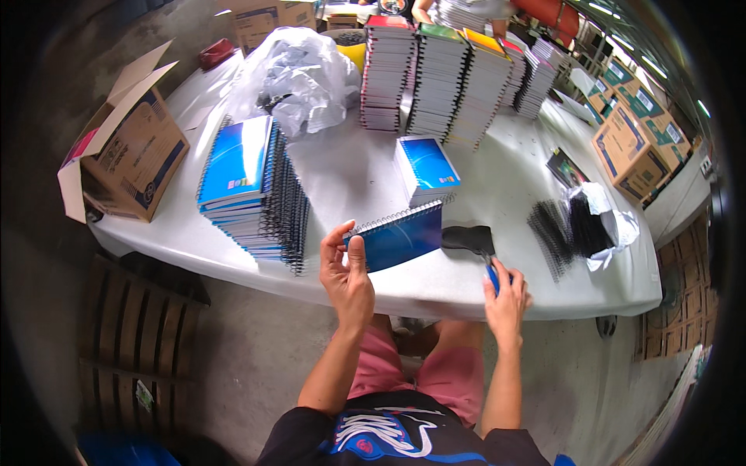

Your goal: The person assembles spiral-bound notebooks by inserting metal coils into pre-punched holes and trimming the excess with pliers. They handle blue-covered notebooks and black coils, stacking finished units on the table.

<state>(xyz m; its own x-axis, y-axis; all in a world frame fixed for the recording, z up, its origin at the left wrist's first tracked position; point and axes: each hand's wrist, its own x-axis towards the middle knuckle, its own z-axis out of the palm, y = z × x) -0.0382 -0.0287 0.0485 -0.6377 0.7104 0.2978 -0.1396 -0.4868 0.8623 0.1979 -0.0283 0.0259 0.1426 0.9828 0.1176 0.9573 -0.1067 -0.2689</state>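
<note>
My left hand [347,276] grips a blue spiral notebook [400,239] by its left end, thumb in front. The notebook is held up off the table near its front edge, its coil along the top. My right hand [508,301] is closed round blue-handled pliers [493,273]; their jaws are too small to make out. Just beyond the pliers lies a flat black item [468,239]. Farther back sits a short stack of blue-covered pads [428,167]. To my left stands a tall stack of blue spiral notebooks [245,171].
Loose black coils [549,233] and a wrapped coil bundle [590,225] lie at right. Tall notebook stacks [386,78] and a clear plastic bag [291,81] stand at the back. An open carton [132,155] is at left, more cartons [633,147] at right. Another person's arm [423,11] shows far back.
</note>
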